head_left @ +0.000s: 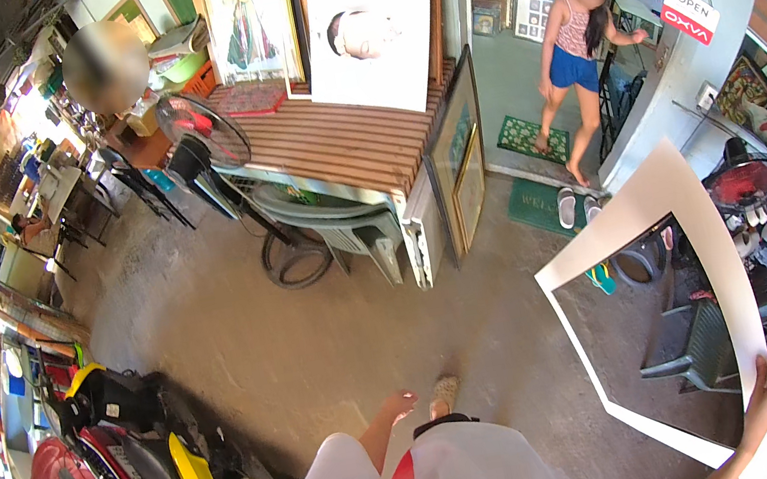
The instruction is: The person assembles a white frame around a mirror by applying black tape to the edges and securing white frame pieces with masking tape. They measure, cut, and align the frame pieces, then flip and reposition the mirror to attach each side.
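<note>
At the right, a large white mat board [703,206] with a wide rectangular opening stands tilted, and the floor and chairs show through its opening. My right hand [766,386] is closed around its right border near the lower corner. My left hand [399,406] hangs low in front of my body, fingers loosely apart, with nothing seen in it. It touches no object and is nearest my own shoe [446,391].
Ahead stands a slatted wooden table [336,136] with pictures on it, a grey plastic chair [341,226] and a pedestal fan [205,142]. Framed pictures [461,166] lean at its right end. A person [573,55] stands in the doorway. Motorbikes [137,463] are parked left.
</note>
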Action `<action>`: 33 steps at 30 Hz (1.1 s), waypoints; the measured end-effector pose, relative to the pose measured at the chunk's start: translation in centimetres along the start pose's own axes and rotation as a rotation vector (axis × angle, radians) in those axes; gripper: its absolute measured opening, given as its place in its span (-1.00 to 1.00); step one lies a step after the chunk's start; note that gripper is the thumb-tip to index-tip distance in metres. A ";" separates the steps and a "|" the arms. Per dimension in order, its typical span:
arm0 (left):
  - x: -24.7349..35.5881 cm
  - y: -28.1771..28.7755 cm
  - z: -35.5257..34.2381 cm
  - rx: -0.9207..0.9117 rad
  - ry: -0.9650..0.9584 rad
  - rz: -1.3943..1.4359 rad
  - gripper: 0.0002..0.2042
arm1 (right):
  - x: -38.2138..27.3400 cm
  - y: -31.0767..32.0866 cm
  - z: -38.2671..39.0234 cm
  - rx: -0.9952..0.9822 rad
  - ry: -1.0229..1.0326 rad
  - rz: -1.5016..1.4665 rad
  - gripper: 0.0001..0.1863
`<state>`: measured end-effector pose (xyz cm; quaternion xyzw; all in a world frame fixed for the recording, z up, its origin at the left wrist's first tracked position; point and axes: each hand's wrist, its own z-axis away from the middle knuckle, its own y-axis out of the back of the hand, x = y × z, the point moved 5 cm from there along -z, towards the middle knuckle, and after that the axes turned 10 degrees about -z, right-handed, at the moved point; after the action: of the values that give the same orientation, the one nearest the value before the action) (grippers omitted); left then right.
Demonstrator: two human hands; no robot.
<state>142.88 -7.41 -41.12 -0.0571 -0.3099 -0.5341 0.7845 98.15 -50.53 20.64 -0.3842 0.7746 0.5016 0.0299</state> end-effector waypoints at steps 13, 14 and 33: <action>0.5 7.9 -8.6 -0.311 -0.018 0.278 -0.73 | -5.3 -1.9 -0.3 0.052 -0.087 0.252 -0.85; 1.2 7.5 -8.9 -0.260 -0.002 0.140 -0.71 | -5.4 -1.9 -0.5 0.049 -0.084 0.232 -0.84; 7.3 3.8 -12.2 -0.406 0.016 -0.362 -0.51 | -4.4 0.3 1.5 0.108 -0.322 0.311 -0.85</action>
<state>153.17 -16.80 -46.01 -0.1525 -0.1954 -0.7174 0.6511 100.53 -46.82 21.98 -0.1729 0.8355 0.5126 0.0960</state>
